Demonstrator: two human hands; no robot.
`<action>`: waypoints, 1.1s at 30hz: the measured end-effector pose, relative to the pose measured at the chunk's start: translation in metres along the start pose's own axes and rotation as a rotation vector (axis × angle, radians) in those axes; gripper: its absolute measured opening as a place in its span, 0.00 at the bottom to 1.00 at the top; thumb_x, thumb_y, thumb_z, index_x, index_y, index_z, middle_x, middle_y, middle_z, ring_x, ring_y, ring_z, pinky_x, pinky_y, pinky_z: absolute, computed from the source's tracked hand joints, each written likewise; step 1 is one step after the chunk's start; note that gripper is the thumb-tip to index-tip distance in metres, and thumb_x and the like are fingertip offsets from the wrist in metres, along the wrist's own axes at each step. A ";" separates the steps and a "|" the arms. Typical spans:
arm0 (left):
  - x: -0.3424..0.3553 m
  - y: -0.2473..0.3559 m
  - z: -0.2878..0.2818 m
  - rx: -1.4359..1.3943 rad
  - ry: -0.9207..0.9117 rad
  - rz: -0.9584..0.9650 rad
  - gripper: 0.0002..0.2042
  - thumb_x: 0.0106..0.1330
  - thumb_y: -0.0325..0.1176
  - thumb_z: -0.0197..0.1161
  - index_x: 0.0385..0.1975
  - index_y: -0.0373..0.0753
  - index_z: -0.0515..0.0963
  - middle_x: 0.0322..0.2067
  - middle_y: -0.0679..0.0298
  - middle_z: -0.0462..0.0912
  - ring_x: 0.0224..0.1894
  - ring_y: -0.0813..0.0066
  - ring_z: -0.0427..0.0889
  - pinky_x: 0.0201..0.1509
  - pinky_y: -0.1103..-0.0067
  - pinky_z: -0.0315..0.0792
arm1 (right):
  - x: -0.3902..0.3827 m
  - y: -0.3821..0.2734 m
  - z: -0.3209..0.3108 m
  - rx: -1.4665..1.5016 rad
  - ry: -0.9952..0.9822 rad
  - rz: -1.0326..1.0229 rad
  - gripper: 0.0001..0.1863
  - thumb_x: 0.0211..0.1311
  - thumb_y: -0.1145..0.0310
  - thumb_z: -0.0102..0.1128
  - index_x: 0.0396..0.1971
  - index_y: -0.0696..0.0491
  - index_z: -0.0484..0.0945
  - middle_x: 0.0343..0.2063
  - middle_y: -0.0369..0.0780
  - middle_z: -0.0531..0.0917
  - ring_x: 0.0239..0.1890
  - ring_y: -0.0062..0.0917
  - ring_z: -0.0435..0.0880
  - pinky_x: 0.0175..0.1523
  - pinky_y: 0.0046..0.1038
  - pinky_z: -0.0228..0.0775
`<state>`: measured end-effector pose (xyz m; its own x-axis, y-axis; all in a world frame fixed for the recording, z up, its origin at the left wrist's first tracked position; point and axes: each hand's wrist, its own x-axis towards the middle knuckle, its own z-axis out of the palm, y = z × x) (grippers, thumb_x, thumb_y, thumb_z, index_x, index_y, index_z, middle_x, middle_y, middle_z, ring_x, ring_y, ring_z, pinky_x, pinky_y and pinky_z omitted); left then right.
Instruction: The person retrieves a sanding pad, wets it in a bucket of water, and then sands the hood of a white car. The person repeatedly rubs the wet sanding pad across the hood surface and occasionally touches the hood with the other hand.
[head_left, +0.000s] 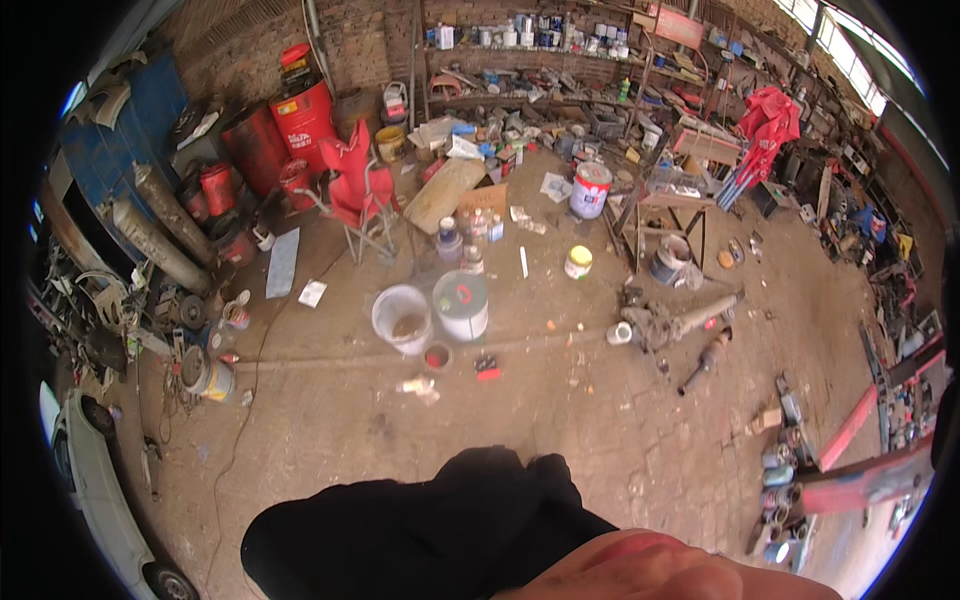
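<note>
Neither of my hands shows in the picture. Black clothing (430, 525) of mine fills the lower middle and hides the floor beneath it. Ahead of it, on the brown floor (330, 420), an open whitish bucket (408, 344) has some brown matter at its bottom. A lidded bucket (462, 318) with a red mark on top stands close against its right side. In front of these two sit a small pot (437, 358), reddish inside, and a small black and red object (487, 368). Crumpled pale scraps (420, 388) lie nearer to me.
A red folding chair (358, 185) and red drums (305, 120) stand back left, near gas cylinders (155, 245). A car (105, 495) is at the left edge. Cluttered shelves (530, 50) line the back wall. A paint drum (590, 190) and metal parts (665, 325) lie right of centre.
</note>
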<state>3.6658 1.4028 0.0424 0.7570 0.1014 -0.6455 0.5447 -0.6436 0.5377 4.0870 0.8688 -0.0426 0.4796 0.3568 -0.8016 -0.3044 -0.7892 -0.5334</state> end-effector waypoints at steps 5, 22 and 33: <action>0.106 0.007 -0.140 0.091 0.242 -0.106 0.15 0.58 0.43 0.71 0.34 0.35 0.88 0.37 0.40 0.88 0.44 0.36 0.88 0.44 0.48 0.79 | 0.135 -0.147 -0.055 0.086 -0.031 0.057 0.18 0.76 0.55 0.58 0.49 0.53 0.84 0.31 0.46 0.87 0.29 0.37 0.88 0.34 0.45 0.82; 0.442 0.032 -0.497 -0.039 0.488 -0.155 0.11 0.68 0.38 0.66 0.39 0.36 0.82 0.40 0.52 0.85 0.40 0.49 0.85 0.44 0.59 0.79 | 0.586 -0.959 -0.263 0.168 -0.072 -0.471 0.08 0.80 0.64 0.61 0.50 0.49 0.84 0.28 0.34 0.82 0.24 0.20 0.80 0.27 0.25 0.72; 0.581 -0.050 -0.786 0.077 0.375 -0.137 0.08 0.66 0.37 0.67 0.33 0.39 0.84 0.28 0.54 0.87 0.28 0.51 0.85 0.32 0.58 0.76 | 0.597 -0.954 -0.287 -0.013 -0.114 0.312 0.18 0.78 0.50 0.58 0.42 0.51 0.82 0.30 0.40 0.85 0.30 0.35 0.88 0.31 0.40 0.81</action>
<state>4.3622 2.0902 0.0663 0.7659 0.4512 -0.4581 0.6323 -0.6580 0.4090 4.9000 1.6917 0.0649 0.2691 0.1498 -0.9514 -0.4111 -0.8755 -0.2542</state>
